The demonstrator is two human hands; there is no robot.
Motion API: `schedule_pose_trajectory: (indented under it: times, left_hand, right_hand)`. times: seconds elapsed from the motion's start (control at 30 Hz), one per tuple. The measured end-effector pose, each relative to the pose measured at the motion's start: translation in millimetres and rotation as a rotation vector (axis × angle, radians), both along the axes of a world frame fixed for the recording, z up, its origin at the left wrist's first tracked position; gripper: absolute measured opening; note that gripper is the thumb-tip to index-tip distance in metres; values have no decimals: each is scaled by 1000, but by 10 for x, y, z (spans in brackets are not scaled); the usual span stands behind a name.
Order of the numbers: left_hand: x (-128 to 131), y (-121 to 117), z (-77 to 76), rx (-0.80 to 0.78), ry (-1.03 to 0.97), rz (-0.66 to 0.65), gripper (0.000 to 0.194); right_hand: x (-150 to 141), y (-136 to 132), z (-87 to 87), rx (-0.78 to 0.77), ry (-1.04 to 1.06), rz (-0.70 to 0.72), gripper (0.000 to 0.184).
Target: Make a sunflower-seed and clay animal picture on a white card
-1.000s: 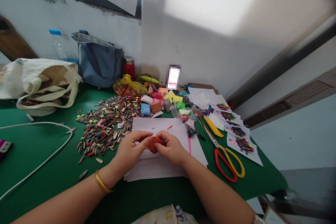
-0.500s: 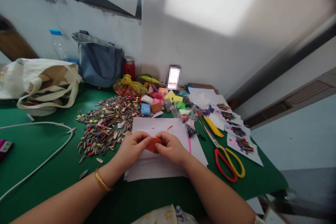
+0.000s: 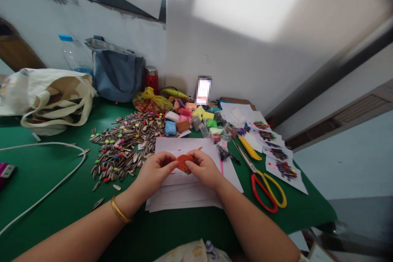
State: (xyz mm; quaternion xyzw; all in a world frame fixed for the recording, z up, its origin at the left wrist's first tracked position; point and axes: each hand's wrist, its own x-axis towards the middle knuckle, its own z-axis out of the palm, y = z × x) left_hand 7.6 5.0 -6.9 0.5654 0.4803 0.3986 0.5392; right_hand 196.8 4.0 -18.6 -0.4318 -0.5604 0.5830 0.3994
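Observation:
A flattened orange piece of modelling clay [image 3: 184,162] is pinched between my two hands, above a stack of white paper [image 3: 196,196]. My left hand [image 3: 159,170] grips its left edge between thumb and fingers. On the right edge my right hand [image 3: 204,170] does the same, the thumb pressed on its near face. The far fingers of both hands are partly hidden. Just beyond the clay, a thin orange sliver [image 3: 199,148] and a small pink bit [image 3: 179,149] lie on the top sheet.
Sunflower seeds [image 3: 125,147] mixed with coloured bits spread at left. Behind the paper are wrapped clay blocks [image 3: 183,125]. To the right lie scissors [image 3: 254,170], a yellow cutter [image 3: 249,148] and decorated paper cards [image 3: 287,170]. Bags [image 3: 118,73], a bottle [image 3: 73,55] and a phone [image 3: 203,90] stand behind.
Both hands have tilted the orange clay and lifted it slightly, so more of its flat, rounded face shows. The things on the table have stayed in place.

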Motion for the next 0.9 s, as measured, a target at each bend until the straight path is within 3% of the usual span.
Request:
schedule_pose_trajectory:
  times: [0.43, 0.6, 0.9]
  left_hand:
    - [-6, 7, 17, 66, 108, 52, 27]
    - [-20, 8, -8, 90, 92, 88, 32]
    - [13, 1, -8, 9, 25, 53, 31]
  right_hand:
    - [-20, -25, 37, 4, -58, -2, 17]
    - [-10, -6, -2, -7, 19, -16, 17]
    - [-37, -12, 10, -22, 34, -25, 21]
